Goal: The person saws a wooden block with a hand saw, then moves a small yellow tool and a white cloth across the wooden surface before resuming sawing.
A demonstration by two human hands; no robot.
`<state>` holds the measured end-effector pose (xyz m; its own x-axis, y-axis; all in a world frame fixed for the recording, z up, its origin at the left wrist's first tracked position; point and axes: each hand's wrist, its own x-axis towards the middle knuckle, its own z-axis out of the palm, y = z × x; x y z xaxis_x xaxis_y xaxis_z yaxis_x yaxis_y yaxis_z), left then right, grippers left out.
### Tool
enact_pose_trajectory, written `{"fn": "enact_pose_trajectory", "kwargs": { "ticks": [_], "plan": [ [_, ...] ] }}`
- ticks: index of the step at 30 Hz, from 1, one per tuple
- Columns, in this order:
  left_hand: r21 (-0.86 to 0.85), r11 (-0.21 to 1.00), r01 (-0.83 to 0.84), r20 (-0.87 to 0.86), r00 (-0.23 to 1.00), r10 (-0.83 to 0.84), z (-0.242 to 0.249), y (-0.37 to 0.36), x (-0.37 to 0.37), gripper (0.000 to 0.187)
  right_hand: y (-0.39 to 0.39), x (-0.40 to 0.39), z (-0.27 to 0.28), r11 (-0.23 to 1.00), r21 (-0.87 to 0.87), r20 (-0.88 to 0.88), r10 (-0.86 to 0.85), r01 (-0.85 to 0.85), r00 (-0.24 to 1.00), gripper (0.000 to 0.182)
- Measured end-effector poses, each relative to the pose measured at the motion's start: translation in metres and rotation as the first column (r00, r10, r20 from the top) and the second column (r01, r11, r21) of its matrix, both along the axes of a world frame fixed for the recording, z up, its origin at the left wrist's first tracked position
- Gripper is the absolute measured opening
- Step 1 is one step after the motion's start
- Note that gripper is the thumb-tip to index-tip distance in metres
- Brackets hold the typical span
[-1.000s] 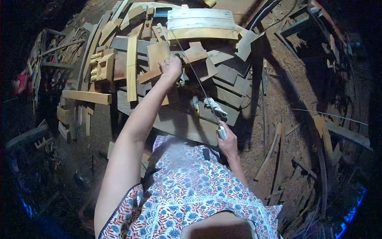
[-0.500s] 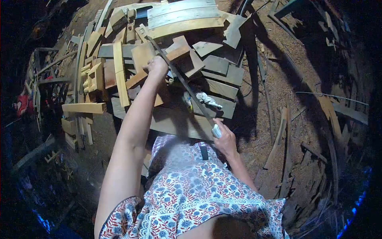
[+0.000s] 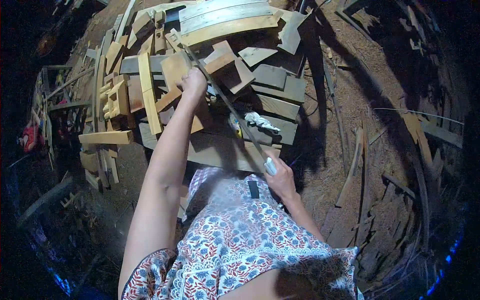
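My right hand [image 3: 281,179] is closed around the pale handle of a long, thin-bladed tool that looks like a hand saw [image 3: 226,100], seen nearly edge-on. Its dark blade slants up and left across the wood-covered bench, passing just right of my left hand. My left hand [image 3: 193,82] has its fingers curled on a light brown wooden board [image 3: 174,70], and part of that grip is hidden. Right of the blade lies a brown wood block [image 3: 220,63]. A crumpled white wrapper or cloth [image 3: 262,121] sits beside the blade, nearer my right hand.
A curved slatted wooden panel [image 3: 227,22] lies at the bench's far side. Narrow yellowish strips [image 3: 148,92] and a carved wooden piece [image 3: 117,100] are on the left. Wood scraps [image 3: 352,167] lie on the chip-covered ground [image 3: 345,75] at right.
My right hand and the saw have drawn back slightly towards my body. My left hand keeps its place on the board. The whole view has shifted a little.
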<state>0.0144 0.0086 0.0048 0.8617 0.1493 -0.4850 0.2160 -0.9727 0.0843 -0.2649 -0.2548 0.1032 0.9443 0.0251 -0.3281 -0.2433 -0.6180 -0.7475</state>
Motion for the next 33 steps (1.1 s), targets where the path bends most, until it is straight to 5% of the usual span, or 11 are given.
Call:
{"fn": "enact_pose_trajectory", "kwargs": {
  "ticks": [4,6,8,10,16,25,29,31,33],
  "plan": [
    [-0.171,0.985,-0.001,0.064,0.998,0.012,-0.023,0.017,0.003,0.031,0.003,0.002,0.006,0.983,0.141,-0.150,-0.094,0.116,0.984,0.043],
    [-0.148,0.982,0.115,0.287,0.955,-0.069,-0.024,0.020,-0.011,0.028,-0.001,0.000,0.000,0.973,0.182,-0.178,-0.110,0.142,0.978,0.041],
    [-0.110,0.991,0.073,0.212,0.976,-0.049,0.013,0.004,-0.015,0.030,0.000,-0.001,0.003,0.962,0.217,-0.214,-0.121,0.168,0.969,0.039],
    [-0.106,0.994,0.031,0.085,0.996,-0.022,0.024,-0.003,-0.013,0.030,0.005,0.004,0.015,0.996,0.053,-0.060,-0.070,0.073,0.996,0.038],
    [-0.021,0.994,-0.104,0.135,0.985,0.106,0.041,-0.021,-0.013,0.046,0.021,-0.005,0.028,0.999,-0.019,-0.018,-0.031,0.030,0.999,0.042],
    [-0.002,1.000,-0.023,0.217,0.976,0.023,0.035,-0.019,-0.020,0.032,0.030,0.004,0.037,0.996,0.046,-0.213,-0.070,0.082,0.974,0.041],
    [-0.037,0.999,-0.013,0.219,0.976,0.021,0.026,-0.012,-0.014,0.027,0.046,0.035,0.025,0.998,0.034,-0.141,-0.056,0.061,0.988,0.042],
    [-0.086,0.996,0.001,0.184,0.983,0.014,0.023,-0.012,-0.008,0.026,0.049,0.034,0.018,0.995,0.040,0.044,-0.089,0.087,0.995,0.040],
    [-0.017,0.999,-0.036,0.178,0.983,0.038,0.017,-0.014,-0.009,0.024,0.046,0.029,0.031,0.994,0.038,-0.078,-0.099,0.103,0.992,0.042]
  ]
}}
